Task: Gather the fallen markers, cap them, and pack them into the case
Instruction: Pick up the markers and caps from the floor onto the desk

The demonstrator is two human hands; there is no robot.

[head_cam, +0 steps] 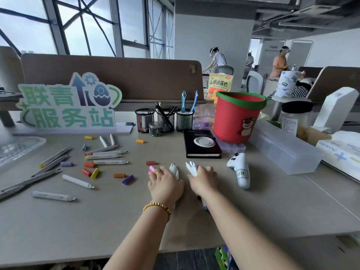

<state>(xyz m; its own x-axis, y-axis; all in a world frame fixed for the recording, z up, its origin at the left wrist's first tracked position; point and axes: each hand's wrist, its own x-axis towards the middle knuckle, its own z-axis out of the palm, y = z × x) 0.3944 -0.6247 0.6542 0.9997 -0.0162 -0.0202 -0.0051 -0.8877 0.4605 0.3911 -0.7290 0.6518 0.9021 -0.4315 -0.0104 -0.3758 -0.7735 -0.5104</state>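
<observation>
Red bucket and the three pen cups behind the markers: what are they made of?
Red bucket: looks like smooth plastic with a soft sheen and a moulded green rim. Pen cups: black wire mesh, probably metal; you can see through the weave.

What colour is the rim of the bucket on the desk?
Green; the bucket's rim tops a red body, seen in the head view.

You have one view only, from the head: a wide-angle camera looking forward and down over the near edge of the desk (253,211), close above your forearms. It faces the far edge, its partition (116,75), and the windows (78,26) behind.
</observation>
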